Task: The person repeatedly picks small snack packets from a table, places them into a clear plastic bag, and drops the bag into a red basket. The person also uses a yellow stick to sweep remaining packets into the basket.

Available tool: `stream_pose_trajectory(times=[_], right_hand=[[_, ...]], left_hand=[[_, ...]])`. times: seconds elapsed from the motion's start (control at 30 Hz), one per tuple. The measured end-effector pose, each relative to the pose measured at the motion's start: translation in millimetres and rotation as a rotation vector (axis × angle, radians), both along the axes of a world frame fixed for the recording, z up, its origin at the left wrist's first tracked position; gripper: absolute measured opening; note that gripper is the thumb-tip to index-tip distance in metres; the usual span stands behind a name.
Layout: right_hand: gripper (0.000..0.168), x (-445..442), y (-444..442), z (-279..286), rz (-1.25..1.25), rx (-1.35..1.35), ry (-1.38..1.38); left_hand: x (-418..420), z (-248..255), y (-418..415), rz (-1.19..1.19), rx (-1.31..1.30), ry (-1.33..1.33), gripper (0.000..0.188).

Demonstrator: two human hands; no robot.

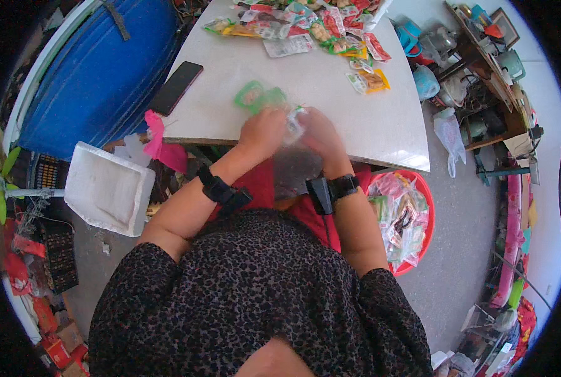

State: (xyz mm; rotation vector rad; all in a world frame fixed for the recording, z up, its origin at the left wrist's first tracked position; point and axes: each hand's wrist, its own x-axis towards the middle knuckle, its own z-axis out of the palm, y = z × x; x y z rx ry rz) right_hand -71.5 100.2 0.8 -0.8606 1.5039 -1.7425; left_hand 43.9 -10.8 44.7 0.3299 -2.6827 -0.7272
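Note:
Over the near edge of the white table (205, 110), my left hand (264, 129) and my right hand (320, 132) are close together and blurred. Between them is a small clear plastic packet (293, 126), with the fingers of both hands on it. Green-edged packets (260, 96) extend just beyond my left hand; whether it also grips them cannot be told. A single yellow-edged food packet (369, 81) lies on the table further off to the right. At the far side is a pile of mixed food packets (304, 23).
A smartphone (176, 88) lies at the table's left edge. A red basin (428, 193) of packets stands below at the right. At the left are a white foam box (111, 188) and a large blue tub (96, 70). A cluttered shelf (492, 70) stands right.

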Motion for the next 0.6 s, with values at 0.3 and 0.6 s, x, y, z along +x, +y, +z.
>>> stream_pose_trajectory(times=[0.3,0.6], right_hand=[[0.018,16,-3,27,0.081,0.416,0.777],[0.018,53,-24,48,-0.096,0.221,-0.023]], left_hand=[[32,-13,-4,-0.097,-0.029,0.137,0.013],[33,-36,-7,-0.065,0.017,0.184,0.01]])
